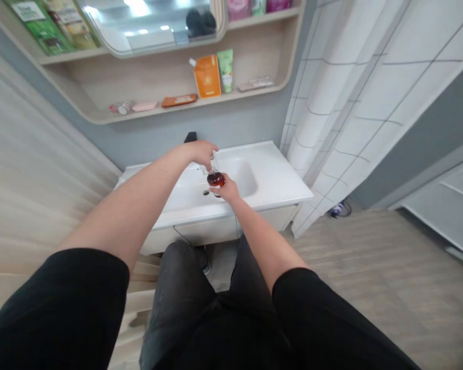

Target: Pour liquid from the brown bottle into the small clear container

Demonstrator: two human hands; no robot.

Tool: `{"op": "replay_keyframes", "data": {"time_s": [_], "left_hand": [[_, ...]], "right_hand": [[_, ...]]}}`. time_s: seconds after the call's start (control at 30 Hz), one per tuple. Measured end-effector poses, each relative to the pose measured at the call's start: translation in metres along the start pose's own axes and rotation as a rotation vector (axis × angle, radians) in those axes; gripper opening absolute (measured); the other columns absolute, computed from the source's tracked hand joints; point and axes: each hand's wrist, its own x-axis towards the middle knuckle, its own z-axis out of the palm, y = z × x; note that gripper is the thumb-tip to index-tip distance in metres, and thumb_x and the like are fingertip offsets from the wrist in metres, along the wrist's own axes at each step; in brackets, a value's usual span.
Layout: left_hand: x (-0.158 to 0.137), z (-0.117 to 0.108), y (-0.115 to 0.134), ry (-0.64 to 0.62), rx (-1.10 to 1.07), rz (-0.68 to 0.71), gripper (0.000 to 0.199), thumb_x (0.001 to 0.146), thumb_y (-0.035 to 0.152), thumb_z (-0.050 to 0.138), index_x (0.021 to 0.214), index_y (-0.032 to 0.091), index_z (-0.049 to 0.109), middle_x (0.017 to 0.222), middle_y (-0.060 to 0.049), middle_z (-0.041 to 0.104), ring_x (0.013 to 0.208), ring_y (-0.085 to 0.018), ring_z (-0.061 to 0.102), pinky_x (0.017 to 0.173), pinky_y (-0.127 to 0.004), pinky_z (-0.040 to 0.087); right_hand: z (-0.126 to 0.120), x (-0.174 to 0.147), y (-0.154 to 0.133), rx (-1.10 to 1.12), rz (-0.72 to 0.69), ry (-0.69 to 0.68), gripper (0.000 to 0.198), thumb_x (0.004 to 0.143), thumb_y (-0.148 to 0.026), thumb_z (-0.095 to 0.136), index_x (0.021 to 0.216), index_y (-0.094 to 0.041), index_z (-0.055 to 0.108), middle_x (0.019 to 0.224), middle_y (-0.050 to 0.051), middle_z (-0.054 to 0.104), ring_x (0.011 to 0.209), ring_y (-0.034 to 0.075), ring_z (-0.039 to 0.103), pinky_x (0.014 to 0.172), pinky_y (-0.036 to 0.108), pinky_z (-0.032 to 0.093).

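My right hand (228,189) is wrapped round a small dark reddish-brown bottle (216,179) with a light label low on it. The bottle is held over the sink basin (249,177), its top tilted away from me. At the bottle's top end, the thumb and fingers of my left hand (202,153) close on a small clear piece (215,160); whether it is a cap or a pump is too blurred to tell. Behind my left wrist stands a black faucet (191,137), mostly hidden. A dark drain hole (206,193) shows below the bottle.
Above the sink, a wall shelf (250,94) bears an orange pouch (207,77), a green tube (226,71) and several small packs. A mirror (154,23) hangs over it. A beige curtain (42,154) is at left, a white tiled panel (355,113) at right.
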Motion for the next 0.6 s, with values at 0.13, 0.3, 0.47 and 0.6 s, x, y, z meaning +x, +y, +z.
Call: {"op": "replay_keyframes", "data": {"time_s": [0.13,0.3,0.47,0.6], "left_hand": [[0.0009,-0.0016,0.0020,0.002,0.017,-0.007,0.118,0.053,0.053,0.105,0.161,0.030,0.066,0.138,-0.009,0.082,0.137,-0.035,0.071,0.115,-0.031,0.051],[0.0028,-0.0017,0.0013,-0.014,0.058,0.006,0.118,0.053,0.055,0.104,0.162,0.032,0.066,0.140,-0.008,0.081,0.139,-0.035,0.070,0.115,-0.030,0.050],[0.0047,-0.0008,0.0014,-0.012,0.043,-0.001,0.115,0.055,0.056,0.104,0.161,0.029,0.067,0.139,-0.009,0.081,0.141,-0.036,0.069,0.116,-0.031,0.050],[0.0064,-0.0013,0.0024,-0.003,0.018,-0.004,0.114,0.054,0.056,0.104,0.159,0.029,0.068,0.139,-0.009,0.082,0.140,-0.037,0.069,0.116,-0.032,0.050]], "right_hand": [[-0.0010,-0.0004,-0.0023,0.014,0.006,-0.005,0.075,0.073,-0.041,0.102,0.139,-0.024,0.069,0.126,0.008,0.085,0.096,0.025,0.082,0.077,0.033,0.070],[-0.0011,0.0002,-0.0025,-0.015,-0.003,0.006,0.076,0.072,-0.040,0.102,0.138,-0.026,0.069,0.126,0.006,0.085,0.109,0.028,0.083,0.087,0.036,0.070],[-0.0010,-0.0007,-0.0023,0.012,0.000,-0.006,0.076,0.073,-0.040,0.101,0.140,-0.025,0.069,0.129,0.008,0.085,0.100,0.027,0.083,0.082,0.034,0.070],[-0.0016,-0.0010,-0.0038,0.001,0.005,-0.003,0.074,0.073,-0.040,0.101,0.138,-0.025,0.069,0.127,0.008,0.085,0.102,0.028,0.084,0.083,0.035,0.071]]}}
